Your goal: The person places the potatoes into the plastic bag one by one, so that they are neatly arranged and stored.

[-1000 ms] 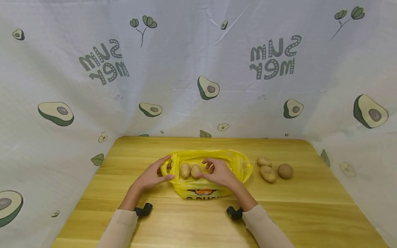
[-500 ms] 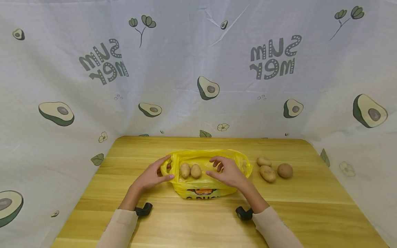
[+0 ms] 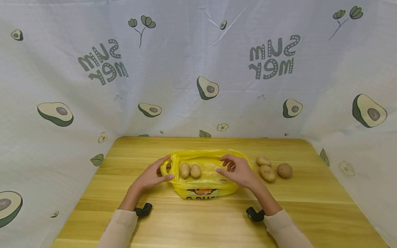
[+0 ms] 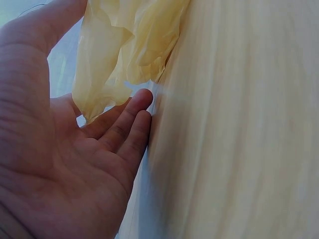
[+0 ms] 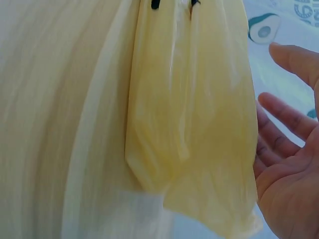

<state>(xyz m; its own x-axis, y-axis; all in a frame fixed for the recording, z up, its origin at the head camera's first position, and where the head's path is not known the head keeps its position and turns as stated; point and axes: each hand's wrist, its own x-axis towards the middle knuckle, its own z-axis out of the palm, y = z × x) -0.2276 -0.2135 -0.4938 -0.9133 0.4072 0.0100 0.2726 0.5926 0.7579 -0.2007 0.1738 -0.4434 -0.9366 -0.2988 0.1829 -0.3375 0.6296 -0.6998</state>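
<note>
A yellow plastic bag lies with its mouth wide on the table, with part of a printed picture and dark lettering on its near side. Inside, two potatoes stand side by side near the left end. My left hand is at the bag's left end, thumb and index finger spread apart and touching the plastic; the left wrist view shows its other fingers extended beside the bag. Above the right part of the bag's mouth, my right hand has loosely bent fingers and nothing in them.
On the wooden table, right of the bag, lie three more potatoes: a small one, an oval one and a rounder, browner one. A white curtain with avocado prints surrounds the table at the back and sides.
My right hand has moved right, away from the two potatoes in the bag, which stay where they were. The left hand has kept its place at the bag's left end.
</note>
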